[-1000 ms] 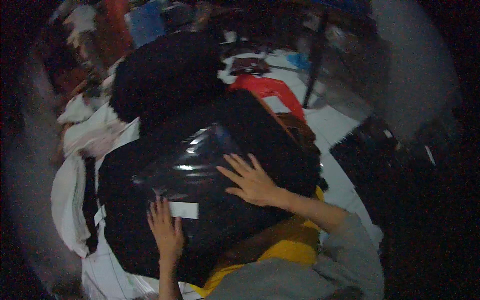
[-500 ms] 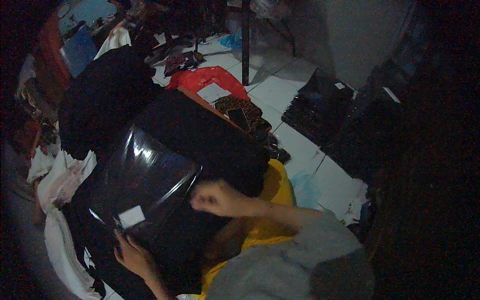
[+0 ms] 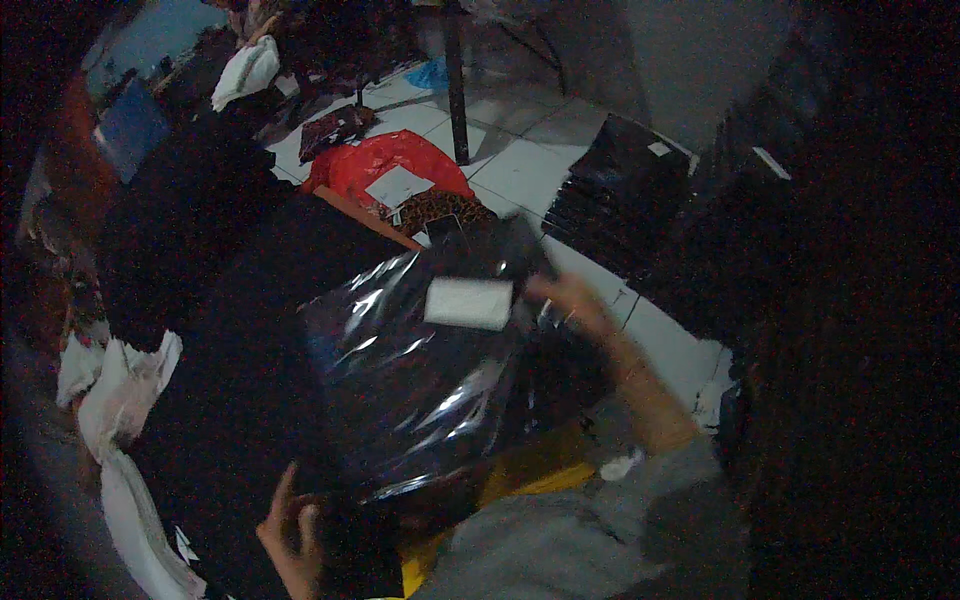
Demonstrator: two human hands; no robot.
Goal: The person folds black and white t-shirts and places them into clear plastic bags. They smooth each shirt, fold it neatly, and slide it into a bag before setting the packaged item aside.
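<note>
A dark package in shiny clear plastic, with a white label near its far edge, is tilted over the black cloth-like surface. My right hand, blurred by motion, has its fingers closed on the package's far right edge. Below the package's near left corner is my left hand. Its thumb and forefinger are apart, and nothing shows between them.
Beyond the package are a red bag and a leopard-print cloth. Stacked dark plastic packages stand on the white tiled floor at the right. White material hangs along the left side. A dark post rises behind.
The package has swung right and away from my left hand, and its label now lies near the far edge. My right hand has moved right and farther off, closing on that edge.
</note>
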